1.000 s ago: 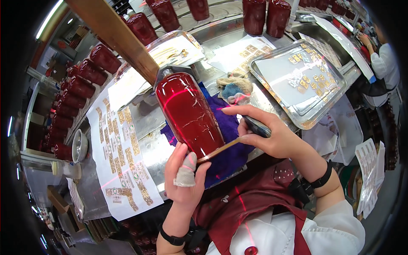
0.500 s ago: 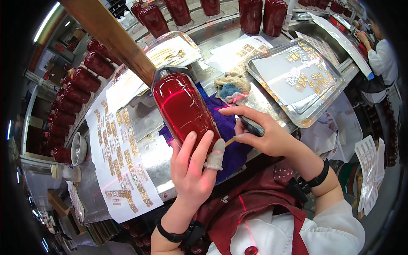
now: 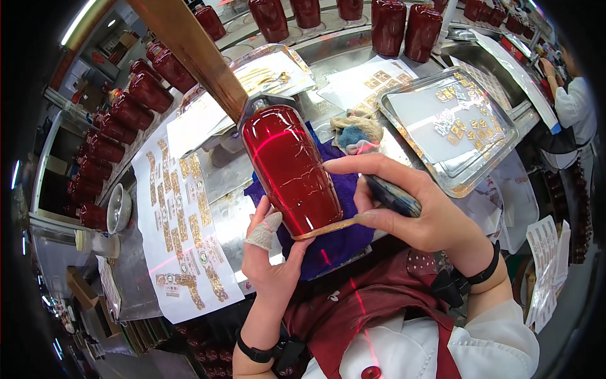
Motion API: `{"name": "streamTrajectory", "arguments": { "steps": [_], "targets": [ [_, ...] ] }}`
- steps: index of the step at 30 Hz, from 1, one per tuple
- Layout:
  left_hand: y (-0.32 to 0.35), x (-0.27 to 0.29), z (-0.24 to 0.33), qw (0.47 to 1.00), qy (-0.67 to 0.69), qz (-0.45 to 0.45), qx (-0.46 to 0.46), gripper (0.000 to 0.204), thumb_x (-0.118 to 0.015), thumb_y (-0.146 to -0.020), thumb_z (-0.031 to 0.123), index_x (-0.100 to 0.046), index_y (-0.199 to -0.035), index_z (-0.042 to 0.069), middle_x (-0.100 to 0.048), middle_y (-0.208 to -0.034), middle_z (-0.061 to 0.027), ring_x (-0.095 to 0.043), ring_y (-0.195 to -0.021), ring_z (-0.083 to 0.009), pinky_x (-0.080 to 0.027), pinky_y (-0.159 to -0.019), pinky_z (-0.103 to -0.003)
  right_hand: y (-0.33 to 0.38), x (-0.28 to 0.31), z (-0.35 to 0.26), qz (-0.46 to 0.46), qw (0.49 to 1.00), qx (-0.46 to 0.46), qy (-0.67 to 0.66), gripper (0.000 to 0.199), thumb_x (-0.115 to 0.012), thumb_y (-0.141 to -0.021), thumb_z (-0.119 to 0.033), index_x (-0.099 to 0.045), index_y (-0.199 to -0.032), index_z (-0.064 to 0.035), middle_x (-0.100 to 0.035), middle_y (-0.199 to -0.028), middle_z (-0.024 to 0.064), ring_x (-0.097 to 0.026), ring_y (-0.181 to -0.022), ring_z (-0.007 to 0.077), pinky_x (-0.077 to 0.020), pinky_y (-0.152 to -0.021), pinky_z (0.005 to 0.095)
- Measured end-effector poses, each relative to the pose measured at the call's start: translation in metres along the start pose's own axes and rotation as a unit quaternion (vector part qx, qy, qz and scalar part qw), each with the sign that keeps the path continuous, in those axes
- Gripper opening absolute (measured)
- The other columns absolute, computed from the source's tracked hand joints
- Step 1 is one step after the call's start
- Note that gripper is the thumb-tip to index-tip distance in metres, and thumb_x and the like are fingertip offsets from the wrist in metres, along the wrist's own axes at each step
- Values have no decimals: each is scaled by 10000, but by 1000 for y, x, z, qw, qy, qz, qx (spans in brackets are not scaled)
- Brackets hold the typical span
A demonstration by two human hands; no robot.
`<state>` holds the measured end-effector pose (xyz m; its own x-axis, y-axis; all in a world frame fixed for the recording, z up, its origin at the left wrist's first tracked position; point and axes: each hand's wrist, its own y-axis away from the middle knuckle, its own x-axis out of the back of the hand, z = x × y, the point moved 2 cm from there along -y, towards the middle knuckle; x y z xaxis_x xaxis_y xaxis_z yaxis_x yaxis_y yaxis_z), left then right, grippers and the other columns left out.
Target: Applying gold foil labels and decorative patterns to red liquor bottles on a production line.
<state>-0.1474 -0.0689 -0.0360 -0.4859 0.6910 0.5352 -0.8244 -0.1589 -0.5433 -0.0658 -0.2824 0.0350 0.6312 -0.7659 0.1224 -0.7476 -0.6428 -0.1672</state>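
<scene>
Bright white light floods a workshop bench [image 3: 226,218], flaring off metal and glossy glass.
A tube light [image 3: 86,22] glows at upper left, while the space beneath the bench falls into deep shadow. White glare streaks the metal tray [image 3: 404,136]; fine highlights and a pink-red line of light cross the red bottle [image 3: 293,177]. The middle is sharp; toward the black, rounded rim, straight edges bow and a person [image 3: 573,104] at far right looks soft.
</scene>
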Motion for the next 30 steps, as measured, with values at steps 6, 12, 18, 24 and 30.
{"name": "streamTrajectory", "arguments": {
  "steps": [6, 12, 18, 24, 30],
  "targets": [
    [14, 4, -4, 994, -44, 29, -91, 396, -844, -683, 135, -685, -1035, 46, -619, -1211, -162, -595, -1124, -328, -347, -1059, -560, 1, 8, 24, 35, 998, -44, 21, 549, -612, -810, 45, -511, -1341, -54, -496, -841, -16, -474, -786, 73, -412, -775, 222],
    [19, 3, 4, 974, -159, 42, -154, 283, -834, -685, 204, -735, -950, 198, -650, -1160, -71, -566, -1086, -279, -319, -1077, -561, 3, 13, 36, 28, 999, -34, 29, 562, -613, -815, 47, -499, -1355, -59, -500, -839, -16, -476, -787, 74, -417, -773, 223],
    [4, 5, 26, 957, -219, 30, -188, 222, -807, -715, 234, -744, -927, 244, -652, -1166, -26, -517, -1151, -259, -266, -1105, -566, 0, 13, 46, 23, 997, -68, 38, 563, -595, -797, 60, -522, -1333, -94, -566, -903, 26, -520, -807, 109, -445, -879, 281],
    [-21, -20, 38, 947, -198, -40, -250, 222, -812, -713, 138, -723, -908, 79, -629, -1168, -78, -553, -1119, -311, -422, -1011, -470, -1, 7, 45, 13, 997, -41, 63, 587, -616, -819, 42, -483, -1376, -84, -513, -818, -7, -497, -780, 82, -437, -776, 245],
    [-6, -14, 25, 994, -9, 59, -90, 386, -824, -668, 70, -673, -1019, 12, -632, -1114, -129, -585, -1081, -319, -489, -935, -408, -1, 5, 37, 7, 999, 3, 49, 574, -633, -814, 37, -501, -1360, -76, -513, -829, -8, -496, -778, 86, -434, -779, 243]
  ]
}}
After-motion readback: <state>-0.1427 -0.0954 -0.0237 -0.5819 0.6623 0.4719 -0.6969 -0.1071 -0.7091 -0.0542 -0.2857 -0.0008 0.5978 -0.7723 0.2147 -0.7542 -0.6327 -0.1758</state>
